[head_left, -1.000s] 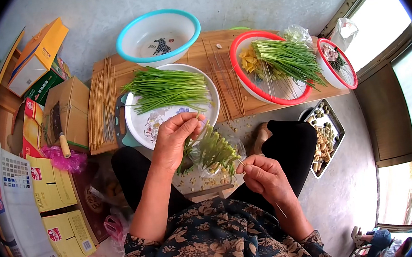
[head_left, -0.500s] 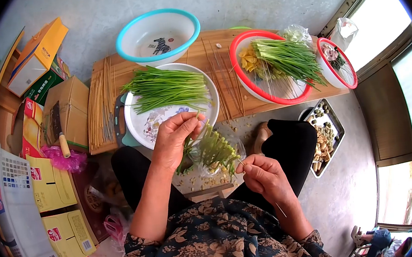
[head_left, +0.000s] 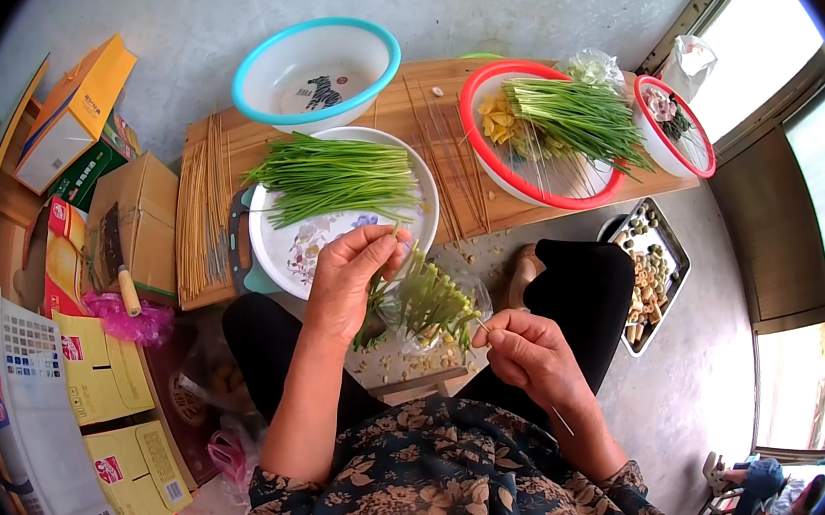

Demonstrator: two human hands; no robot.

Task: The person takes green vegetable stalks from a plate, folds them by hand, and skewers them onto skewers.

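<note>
In the middle, a row of cut green stems lies between my two hands, above the person's lap. My left hand pinches the upper left end of the greens, just below the white plate. My right hand is closed on a thin skewer, whose tip sticks out near the wrist; its other end runs into the right end of the stems. Long green stalks lie on the plate. Behind the stems, a clear plastic bag is partly hidden.
On the wooden table are loose skewers, a blue-rimmed basin, a red-rimmed basin with greens, and a smaller one. A metal tray sits on the floor at right; boxes and a basket stand left.
</note>
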